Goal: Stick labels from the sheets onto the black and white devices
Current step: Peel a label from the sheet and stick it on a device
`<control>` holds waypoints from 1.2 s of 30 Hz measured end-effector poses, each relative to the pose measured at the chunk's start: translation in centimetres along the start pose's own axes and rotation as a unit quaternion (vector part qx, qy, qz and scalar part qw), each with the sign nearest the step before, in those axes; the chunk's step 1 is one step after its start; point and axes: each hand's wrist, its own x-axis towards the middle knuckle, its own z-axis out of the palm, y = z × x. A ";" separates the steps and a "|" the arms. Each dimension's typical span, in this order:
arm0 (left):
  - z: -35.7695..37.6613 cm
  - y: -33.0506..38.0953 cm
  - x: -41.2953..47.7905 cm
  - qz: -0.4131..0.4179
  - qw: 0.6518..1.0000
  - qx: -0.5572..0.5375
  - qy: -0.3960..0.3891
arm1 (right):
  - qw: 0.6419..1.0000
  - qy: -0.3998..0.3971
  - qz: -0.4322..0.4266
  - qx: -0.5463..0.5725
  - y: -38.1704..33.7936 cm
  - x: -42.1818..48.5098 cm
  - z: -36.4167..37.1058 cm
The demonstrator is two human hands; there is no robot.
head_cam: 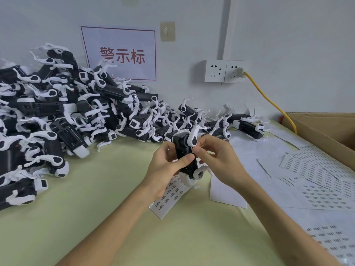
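Observation:
Both hands hold one black and white device (185, 150) upright above the table's middle. My left hand (169, 166) grips its black body from the left, thumb laid across the front. My right hand (217, 158) pinches the device from the right, thumb and fingertip pressed on the body just under the white arm. A narrow label sheet (169, 196) lies on the table under the device. Any label under my fingers is hidden.
A big heap of black and white devices (57, 116) fills the left and back of the green table (96, 208). More label sheets (318, 181) spread to the right. A cardboard box (326, 131) stands at the right edge. A yellow cable (272, 104) runs from the wall socket.

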 end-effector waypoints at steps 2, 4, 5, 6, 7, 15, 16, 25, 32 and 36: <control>0.0 -0.2 0.1 -0.005 1.000 0.015 0.008 | 1.000 0.006 -0.001 -0.006 0.0 -0.1 0.1; 0.0 -0.3 0.2 -0.004 0.999 0.028 0.015 | 1.000 0.009 -0.003 -0.009 -0.1 -0.1 0.1; 0.0 -0.2 0.1 -0.002 0.999 0.031 0.018 | 1.000 0.009 -0.003 -0.010 -0.1 -0.1 0.1; 0.1 -0.2 0.1 0.001 0.999 0.033 0.020 | 1.000 0.011 -0.003 -0.010 -0.1 -0.1 0.2; 0.1 -0.1 0.1 0.004 0.999 0.035 0.021 | 1.000 0.013 -0.002 -0.012 -0.1 -0.1 0.2; 0.0 -0.5 0.2 0.024 0.998 0.057 0.032 | 0.999 0.025 -0.005 -0.030 0.1 -0.1 0.4; 0.0 -0.4 0.2 0.029 0.997 0.058 0.030 | 0.999 0.027 -0.005 -0.030 0.2 -0.1 0.4; -0.2 -0.8 0.3 0.083 0.992 0.089 0.023 | 0.999 0.050 -0.012 -0.014 0.6 -0.2 0.6; -0.5 -0.9 0.3 0.099 0.989 0.113 0.017 | 0.997 0.078 0.007 -0.008 0.8 -0.1 0.4; -0.2 -0.3 0.1 0.051 0.997 0.047 -0.012 | 0.996 0.080 0.031 -0.011 0.3 0.0 0.2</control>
